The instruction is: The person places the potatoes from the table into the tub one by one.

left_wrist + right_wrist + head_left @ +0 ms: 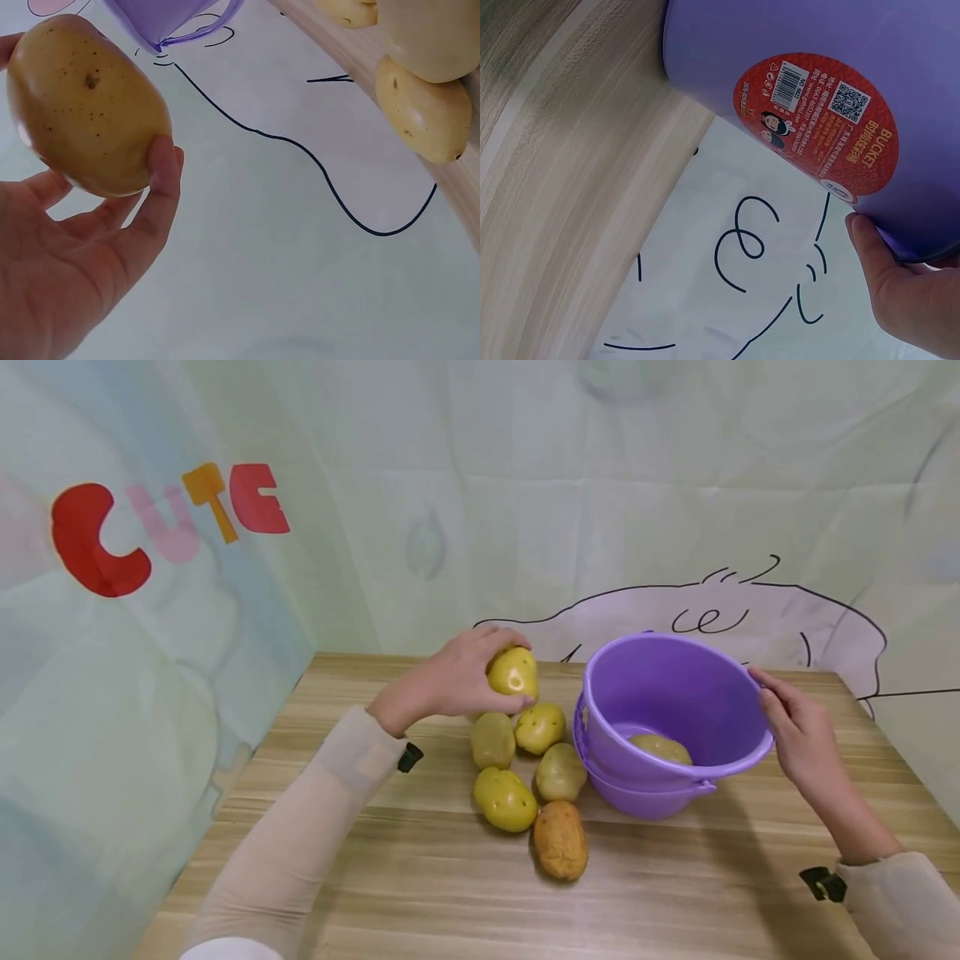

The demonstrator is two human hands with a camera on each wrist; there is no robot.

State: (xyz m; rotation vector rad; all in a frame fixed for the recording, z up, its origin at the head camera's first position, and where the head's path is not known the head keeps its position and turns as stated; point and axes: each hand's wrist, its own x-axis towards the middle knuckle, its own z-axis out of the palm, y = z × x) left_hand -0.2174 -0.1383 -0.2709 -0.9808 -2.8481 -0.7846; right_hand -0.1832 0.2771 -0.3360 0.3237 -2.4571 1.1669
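My left hand (480,675) grips a yellow potato (514,673), raised above the other potatoes left of the bucket. In the left wrist view, fingers and thumb wrap the sides of this potato (88,105). A purple bucket (678,693) leans toward me, and my right hand (806,735) holds its rim on the right side. One potato (660,748) lies inside, partly hidden by the near rim. In the right wrist view, the thumb of my right hand (911,292) presses the bucket's outer wall, below a red oval label (817,124).
Several potatoes (504,799) cluster on the wooden table (420,868), close to the bucket's left side. A wrinkled orange-brown potato (561,841) lies nearest me. Behind the table hangs a printed cloth backdrop (450,527), and another side (150,693) of it stands at the left.
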